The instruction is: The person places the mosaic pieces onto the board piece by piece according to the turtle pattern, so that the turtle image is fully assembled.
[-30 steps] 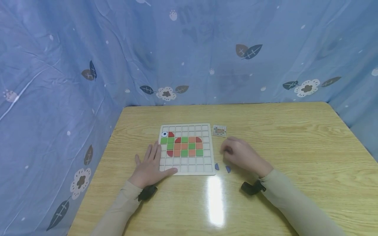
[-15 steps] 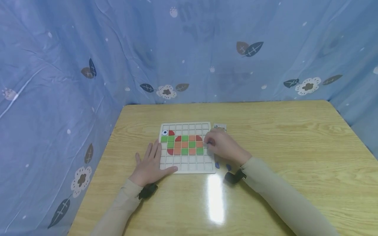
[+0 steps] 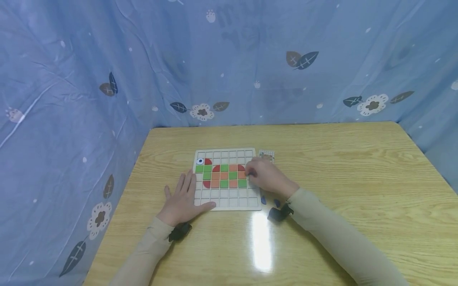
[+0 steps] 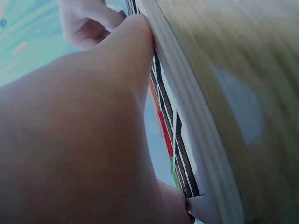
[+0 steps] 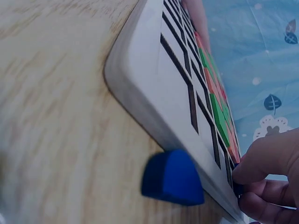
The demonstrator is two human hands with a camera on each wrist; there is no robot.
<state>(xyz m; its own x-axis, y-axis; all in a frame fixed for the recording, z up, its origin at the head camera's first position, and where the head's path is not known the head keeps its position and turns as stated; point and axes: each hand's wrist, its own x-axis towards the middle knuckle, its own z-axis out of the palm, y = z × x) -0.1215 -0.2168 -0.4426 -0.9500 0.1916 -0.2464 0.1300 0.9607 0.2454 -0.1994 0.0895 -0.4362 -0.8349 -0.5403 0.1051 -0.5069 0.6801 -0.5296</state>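
Observation:
A white grid board (image 3: pixel 223 203) lies on the table, bearing green, orange and red tiles (image 3: pixel 224 175) and a round eye piece (image 3: pixel 200 161). My left hand (image 3: pixel 180 200) rests along its left edge with straight, spread fingers, the thumb on the front edge. Over the board's right columns, my right hand (image 3: pixel 266 175) pinches a small dark blue tile (image 5: pixel 238 186) between thumb and fingers, beside the orange tile at the end of a row. The fingers hide most of that tile. Two blue rounded tiles, one nearer the board (image 3: pixel 263 200) and one farther right (image 3: pixel 277 203), lie on the table.
A small picture card (image 3: pixel 266 154) lies just right of the board's far corner, partly covered by the right hand. The wooden table (image 3: pixel 340 167) extends to both sides. A blue patterned curtain (image 3: pixel 229 63) hangs behind and at the left.
My right hand has moved left from the table onto the board's right side, bringing the blue tile with it. The left hand stays in place.

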